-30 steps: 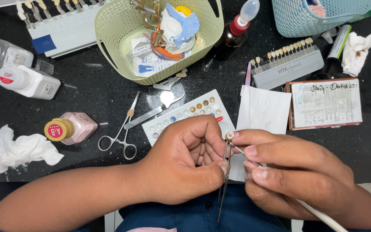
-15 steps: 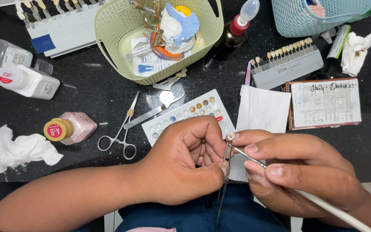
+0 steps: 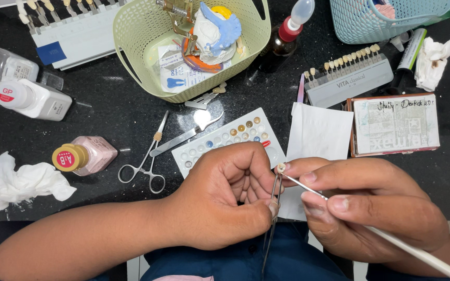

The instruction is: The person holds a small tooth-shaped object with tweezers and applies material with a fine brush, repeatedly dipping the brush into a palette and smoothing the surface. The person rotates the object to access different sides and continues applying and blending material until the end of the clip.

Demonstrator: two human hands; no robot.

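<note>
Two hands low in the view, close together over the near edge of the black bench (image 3: 105, 130). Left hand (image 3: 225, 200) curled into a loose fist, clenched on thin metal tweezers (image 3: 273, 208) that stand almost upright, tips up, long ends hanging down past the blue clothing. At the tips, a small pale tooth crown (image 3: 281, 168), pinched between them, just in front of the left fingers. Right hand (image 3: 376, 208) grasping a thin white brush (image 3: 417, 253) between thumb and first fingers, like a pen; metal front part of the brush slanted up and left, its point touching or almost touching the crown, hard to tell which.

Just behind the hands, a white palette (image 3: 225, 138) with small round wells of colour, and a white paper sheet (image 3: 319, 132) beside it to the right. Left of the palette, small scissors (image 3: 144, 164) and a flat metal spatula (image 3: 183, 138), lying crossed. Further left, a pink bottle (image 3: 92, 154) with yellow cap, a crumpled tissue (image 3: 19, 182), and two more bottles near the edge. At the back, a green basket (image 3: 136, 41) holding a dental model, a brown dropper bottle (image 3: 279, 44), and a grey shade guide (image 3: 350, 78) with a row of tooth samples.
</note>
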